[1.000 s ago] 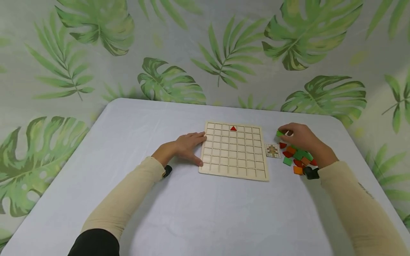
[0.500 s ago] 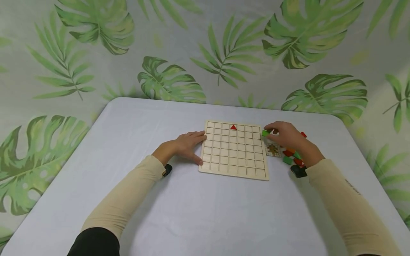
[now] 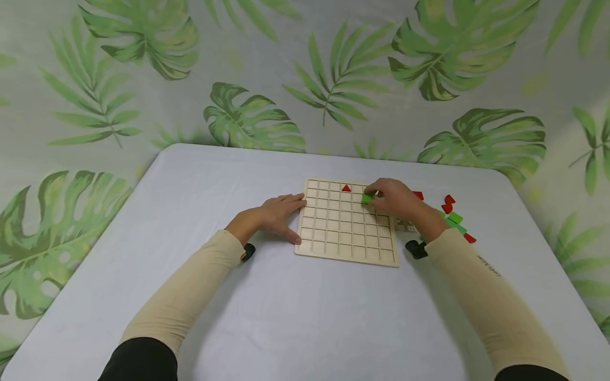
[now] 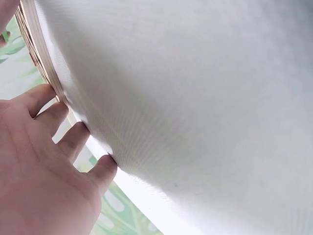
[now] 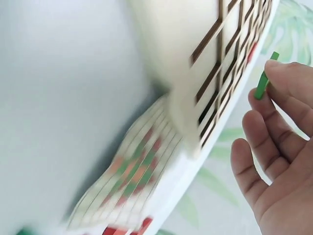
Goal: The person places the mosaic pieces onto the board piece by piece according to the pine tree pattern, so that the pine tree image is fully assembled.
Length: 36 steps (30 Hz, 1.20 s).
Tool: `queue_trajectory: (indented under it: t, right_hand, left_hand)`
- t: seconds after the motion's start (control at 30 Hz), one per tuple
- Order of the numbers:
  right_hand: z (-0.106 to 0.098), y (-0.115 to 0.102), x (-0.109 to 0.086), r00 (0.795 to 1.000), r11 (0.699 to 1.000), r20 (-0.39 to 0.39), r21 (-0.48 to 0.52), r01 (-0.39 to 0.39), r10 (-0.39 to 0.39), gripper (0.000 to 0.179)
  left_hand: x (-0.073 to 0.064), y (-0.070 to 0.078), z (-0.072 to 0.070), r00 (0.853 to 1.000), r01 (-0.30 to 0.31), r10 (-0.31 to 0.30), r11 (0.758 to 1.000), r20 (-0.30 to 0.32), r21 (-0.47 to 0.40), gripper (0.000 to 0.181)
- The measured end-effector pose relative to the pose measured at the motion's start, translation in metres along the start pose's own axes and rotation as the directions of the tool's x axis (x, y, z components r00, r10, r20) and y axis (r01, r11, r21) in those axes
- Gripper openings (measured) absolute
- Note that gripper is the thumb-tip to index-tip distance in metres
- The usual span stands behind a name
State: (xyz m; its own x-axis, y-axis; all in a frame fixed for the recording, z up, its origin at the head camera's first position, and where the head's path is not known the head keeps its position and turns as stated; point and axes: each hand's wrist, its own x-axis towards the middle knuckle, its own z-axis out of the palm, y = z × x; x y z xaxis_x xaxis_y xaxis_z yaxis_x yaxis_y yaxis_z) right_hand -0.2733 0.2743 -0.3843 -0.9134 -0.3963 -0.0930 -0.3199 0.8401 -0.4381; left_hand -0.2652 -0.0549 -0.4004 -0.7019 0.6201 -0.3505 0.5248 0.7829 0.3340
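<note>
A light wooden board [image 3: 333,233] with a grid of square recesses lies on the white table. One red triangle tile [image 3: 346,188] sits in its top row. My left hand [image 3: 276,217] rests at the board's left edge, fingers spread, thumb near the lower corner. My right hand [image 3: 395,200] is over the board's upper right part and pinches a green square tile [image 5: 266,78] between thumb and finger; in the right wrist view the tile is seen edge-on. Partly hidden under the right forearm is a small pattern card [image 5: 132,169] beside the board.
Several red tiles [image 3: 448,203] and green tiles [image 3: 456,225] lie loose right of the board, some hidden by the right arm. The white table [image 3: 286,317] ends at a leaf-patterned cloth [image 3: 257,116] behind.
My right hand has carried the green tile left from the loose pile, past the card, to above the board. The left hand stays at the board's edge.
</note>
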Motion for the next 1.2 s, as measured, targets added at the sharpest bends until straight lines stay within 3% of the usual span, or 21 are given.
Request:
queue_trajectory:
  t: [0.43, 1.2]
  right_hand:
    - [0.023, -0.019, 0.035, 1.0, 0.999, -0.003, 0.03, 0.016, -0.016, 0.03]
    - [0.027, -0.022, 0.035, 1.0, 0.995, 0.003, 0.096, -0.013, 0.012, 0.03]
  left_hand:
    - [0.001, -0.001, 0.0, 1.0, -0.007, 0.007, 1.0, -0.007, -0.018, 0.104]
    - [-0.001, -0.002, 0.001, 1.0, 0.017, -0.017, 0.998, 0.007, -0.056, 0.107]
